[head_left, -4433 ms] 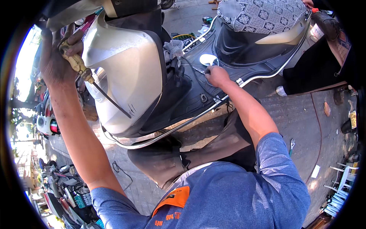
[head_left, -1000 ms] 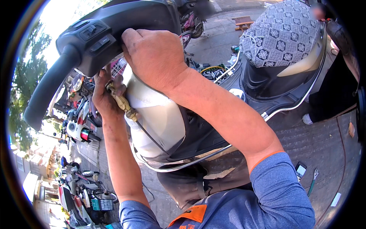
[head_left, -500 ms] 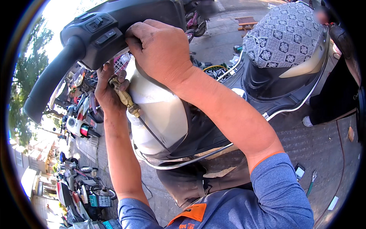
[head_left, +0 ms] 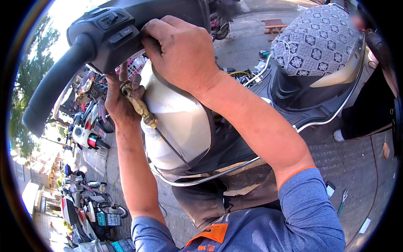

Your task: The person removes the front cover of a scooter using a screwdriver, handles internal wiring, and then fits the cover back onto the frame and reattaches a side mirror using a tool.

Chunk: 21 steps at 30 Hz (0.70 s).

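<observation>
1. Left of centre, the left hand (head_left: 116, 101) grasps a yellow-handled screwdriver (head_left: 140, 108), slanting toward lower right.
2. Upper centre, the right hand (head_left: 184, 54) curls against the dark handlebar cover (head_left: 145, 14); I cannot tell whether it grips anything.

handlebar grip (head_left: 58, 86): left of left hand (head_left: 119, 103); screwdriver (head_left: 142, 110): in left hand; seat (head_left: 315, 44): well right of right hand (head_left: 184, 56).

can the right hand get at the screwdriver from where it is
Probably yes: the right hand is close by, and the screwdriver sticks out past the left hand, with nothing visible between.
</observation>
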{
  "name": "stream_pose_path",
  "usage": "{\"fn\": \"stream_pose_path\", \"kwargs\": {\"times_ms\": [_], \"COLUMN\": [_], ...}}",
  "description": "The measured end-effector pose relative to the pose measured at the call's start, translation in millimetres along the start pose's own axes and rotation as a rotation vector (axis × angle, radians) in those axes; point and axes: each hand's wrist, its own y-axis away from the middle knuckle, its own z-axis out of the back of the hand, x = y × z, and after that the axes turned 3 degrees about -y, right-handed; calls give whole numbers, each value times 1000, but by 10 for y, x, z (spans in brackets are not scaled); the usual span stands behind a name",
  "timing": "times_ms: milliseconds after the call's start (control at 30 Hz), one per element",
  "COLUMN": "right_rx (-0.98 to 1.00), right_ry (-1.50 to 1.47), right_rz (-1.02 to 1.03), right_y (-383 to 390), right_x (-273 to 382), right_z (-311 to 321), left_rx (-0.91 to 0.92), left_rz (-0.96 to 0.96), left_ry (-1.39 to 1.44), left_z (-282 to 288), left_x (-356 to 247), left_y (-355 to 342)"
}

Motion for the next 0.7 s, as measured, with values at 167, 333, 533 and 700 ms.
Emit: {"fn": "stream_pose_path", "kwargs": {"times_ms": [167,333,533,700], "right_rx": [12,46,43,73], "right_ry": [37,68,33,44], "right_rz": [39,127,104,118], "right_y": [-2,-59,-56,-76], "right_x": [-15,13,-4,53], "right_z": [-32,31,17,21], "left_rx": [-118,-120,-188,-165], "left_rz": [-17,-2,-2,-48], "left_ry": [-68,-57,-27,96], "left_z": [-94,-225,-391,-335], "left_x": [-6,-78,-84,-100], "left_y": [44,1,-24,-78]}}
